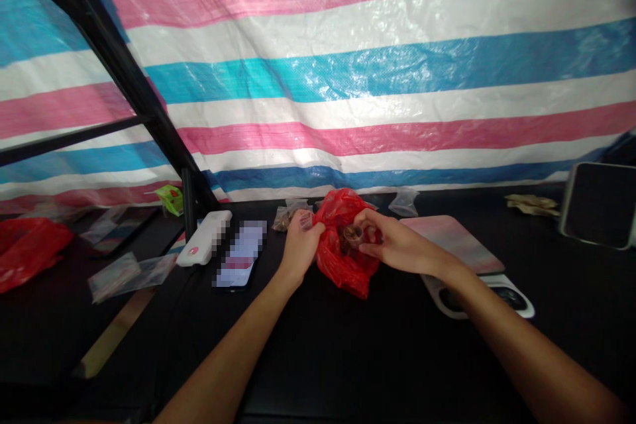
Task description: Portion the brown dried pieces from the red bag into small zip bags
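Head view: left hand (301,245) fingers pinch red plastic bag (342,271) edge; right hand (400,245) fingers grip brown item (352,237); tabletop (348,358) open below.

Bag: the plastic bag (342,271) between the hands, the left hand (301,245) and right hand (402,245), is plain bright red.
Bag contents: the item (352,238) by the right fingers is dark brown.
Backdrop: the woven tarp (377,79) ahead of the hands has broad horizontal pink, white and blue stripes.
Tabletop: the table (397,358) under the hands is black.
Pad: the flat pad (450,238) right of the right hand blends pink into grey.
Case: the oblong case (203,238) left of the left hand is white with a pink dot.
Far left: the second bag (30,252) is red; the packet (171,199) is green with a red mark.
Far right: the crumpled paper (531,205) is beige.
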A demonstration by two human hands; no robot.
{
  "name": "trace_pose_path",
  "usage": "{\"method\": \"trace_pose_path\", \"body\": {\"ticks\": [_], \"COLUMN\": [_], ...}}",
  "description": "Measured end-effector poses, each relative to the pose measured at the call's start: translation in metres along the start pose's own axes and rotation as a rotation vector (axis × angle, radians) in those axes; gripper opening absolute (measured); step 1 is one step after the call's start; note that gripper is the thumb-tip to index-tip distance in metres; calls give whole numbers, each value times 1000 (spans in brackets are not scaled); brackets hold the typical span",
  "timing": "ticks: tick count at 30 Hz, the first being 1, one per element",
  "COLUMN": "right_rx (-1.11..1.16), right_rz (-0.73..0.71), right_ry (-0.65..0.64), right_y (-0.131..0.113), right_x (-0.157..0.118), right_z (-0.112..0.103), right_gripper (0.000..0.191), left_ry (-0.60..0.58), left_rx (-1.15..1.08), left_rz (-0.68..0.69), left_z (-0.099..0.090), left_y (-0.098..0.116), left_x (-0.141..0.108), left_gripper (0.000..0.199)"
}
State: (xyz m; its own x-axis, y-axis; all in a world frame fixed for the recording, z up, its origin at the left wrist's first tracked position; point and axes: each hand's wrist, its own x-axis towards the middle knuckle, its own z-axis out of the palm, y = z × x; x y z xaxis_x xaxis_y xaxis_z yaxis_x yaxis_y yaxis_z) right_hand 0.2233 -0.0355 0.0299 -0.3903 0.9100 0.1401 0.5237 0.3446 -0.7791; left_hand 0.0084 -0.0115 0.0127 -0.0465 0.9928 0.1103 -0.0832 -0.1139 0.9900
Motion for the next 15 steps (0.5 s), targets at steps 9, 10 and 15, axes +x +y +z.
{"method": "trace_pose_path", "body": {"ticks": [9,10,15], "right_rx": [76,39,-151], "right_rz": [-196,-217,-404], "right_ry": [123,126,213], "right_y": [-29,-31,-29], "right_x": [1,0,0], "right_z": [1,3,12], "right_gripper": [23,24,36], "left_ry": [-151,-161,-172], "left_rx": [432,412,248], "left_rz": [288,272,114], "left_z": [2,3,9], "left_y": [-1,0,-2], "left_x": [-18,-19,-20], "left_gripper": [11,12,21]}}
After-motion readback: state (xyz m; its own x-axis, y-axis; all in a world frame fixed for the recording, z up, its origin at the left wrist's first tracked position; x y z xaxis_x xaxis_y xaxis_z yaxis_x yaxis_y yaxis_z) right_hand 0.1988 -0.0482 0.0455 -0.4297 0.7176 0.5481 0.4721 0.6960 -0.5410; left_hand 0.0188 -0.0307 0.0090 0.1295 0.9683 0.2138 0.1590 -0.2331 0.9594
